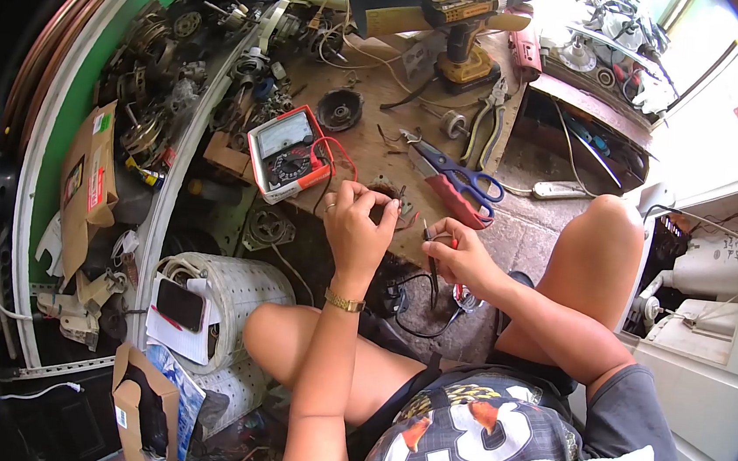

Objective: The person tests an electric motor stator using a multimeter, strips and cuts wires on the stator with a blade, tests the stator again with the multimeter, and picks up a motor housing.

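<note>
R hand (457, 254) was shut w/ thumb & fingers clamped round a black probe (427, 236), pale tip pointing up twd the L hand; a bit of red (454, 242) also showed at the fingers, prob. a 2nd probe but too small to be sure. L hand (363, 219), gold watch (344, 301) on wrist, was up at the table edge w/ thumb & fingertips drawn close; couldn't tell if they gripped anything, as the spot was small & dark.

Multimeter (290, 155), white/red case, sat tilted on the L side of the wooden table (375, 108), just beyond the L hand. Red lead (335, 139) curved from it twd that hand.

Scissors w/ blue handles (438, 159) lay just beyond the R hand, a red-handled tool (459, 201) right beside. Pliers (495, 101) lay farther back, nr the yellow/blk drill (460, 45), which stood upright on its base. Round blk part (340, 109) was nr the meter's far corner.

Off L, below table: phone (180, 305) on paper (171, 336), on top of a white perforated drum (250, 282).
</note>
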Tool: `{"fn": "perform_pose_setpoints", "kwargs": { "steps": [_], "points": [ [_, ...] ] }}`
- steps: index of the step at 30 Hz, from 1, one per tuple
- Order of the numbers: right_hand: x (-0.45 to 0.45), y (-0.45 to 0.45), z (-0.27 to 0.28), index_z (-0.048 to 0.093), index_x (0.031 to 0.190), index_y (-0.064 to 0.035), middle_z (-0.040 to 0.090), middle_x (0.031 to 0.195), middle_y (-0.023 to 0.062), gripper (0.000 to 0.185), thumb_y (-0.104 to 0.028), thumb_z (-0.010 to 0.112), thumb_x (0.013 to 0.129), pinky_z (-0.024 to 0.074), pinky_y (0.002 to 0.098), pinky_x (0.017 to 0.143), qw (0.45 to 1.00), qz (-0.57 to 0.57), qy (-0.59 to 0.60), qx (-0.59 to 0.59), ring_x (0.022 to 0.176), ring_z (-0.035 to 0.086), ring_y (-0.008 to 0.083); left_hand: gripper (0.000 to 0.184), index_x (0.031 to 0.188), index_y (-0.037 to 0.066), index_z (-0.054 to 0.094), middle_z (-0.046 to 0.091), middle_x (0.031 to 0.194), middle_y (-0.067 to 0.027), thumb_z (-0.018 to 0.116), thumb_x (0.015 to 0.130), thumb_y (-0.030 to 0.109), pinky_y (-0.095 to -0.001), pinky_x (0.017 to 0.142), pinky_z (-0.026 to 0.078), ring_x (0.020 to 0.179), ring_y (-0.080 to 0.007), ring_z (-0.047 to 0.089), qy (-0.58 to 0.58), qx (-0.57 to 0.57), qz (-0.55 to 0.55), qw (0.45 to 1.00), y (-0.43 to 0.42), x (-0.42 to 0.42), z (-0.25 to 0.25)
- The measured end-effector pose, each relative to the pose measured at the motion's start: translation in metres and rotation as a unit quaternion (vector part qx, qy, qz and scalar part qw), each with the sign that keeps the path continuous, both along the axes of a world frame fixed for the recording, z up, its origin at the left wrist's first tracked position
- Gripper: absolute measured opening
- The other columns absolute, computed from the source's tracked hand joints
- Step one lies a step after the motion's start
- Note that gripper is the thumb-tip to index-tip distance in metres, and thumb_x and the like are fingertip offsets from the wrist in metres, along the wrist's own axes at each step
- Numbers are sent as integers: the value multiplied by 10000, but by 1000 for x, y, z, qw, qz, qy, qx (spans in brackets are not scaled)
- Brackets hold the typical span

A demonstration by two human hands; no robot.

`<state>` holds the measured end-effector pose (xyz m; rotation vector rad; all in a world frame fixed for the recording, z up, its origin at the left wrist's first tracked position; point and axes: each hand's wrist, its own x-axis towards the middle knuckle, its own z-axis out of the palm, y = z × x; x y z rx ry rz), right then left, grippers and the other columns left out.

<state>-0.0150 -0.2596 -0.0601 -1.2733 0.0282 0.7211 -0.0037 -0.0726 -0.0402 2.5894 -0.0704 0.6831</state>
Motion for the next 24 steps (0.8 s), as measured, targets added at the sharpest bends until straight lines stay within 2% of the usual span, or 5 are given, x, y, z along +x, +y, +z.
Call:
{"fn": "perform_pose_setpoints", "kwargs": {
  "steps": [10,13,17,22,24],
  "points": [
    [0,-3,-1,494,1029,-47,541,621,12,170,-108,610,920,263,227,341,999,-24,28,21,385,404,63,140,905,58,662,545,900,-86,688,786,125,-386,773,429,840,-262,518,-85,-89,-2,992,16,-9,7],
    [0,-5,-9,474,1019,-59,500,559,11,191,-145,617,924,256,239,333,997,-24,48,52,359,407,87,149,929,49,650,535,899,-69,672,795,112,-362,792,421,841,-227,503,-48,-197,14,979,18,-25,14],
    [-2,-5,-11,437,984,-75,480,523,18,213,-189,610,935,244,244,312,992,-20,86,85,339,412,107,87,901,30,629,535,867,-53,632,814,37,-296,704,421,741,-165,483,-35,-256,-15,966,11,-50,23],
    [-7,-6,-2,421,944,-86,582,649,91,202,-187,596,930,248,239,305,991,-13,76,111,368,452,114,68,818,50,586,536,753,9,631,864,71,-207,540,350,624,-63,460,55,-377,-37,924,-6,-87,3],
    [-9,-5,-2,427,938,-91,614,713,112,181,-152,595,911,259,238,312,985,-16,94,147,386,470,116,81,900,47,582,559,861,-21,632,874,105,-232,612,399,731,-100,500,104,-378,-60,918,-16,-101,-9]
  ]
}}
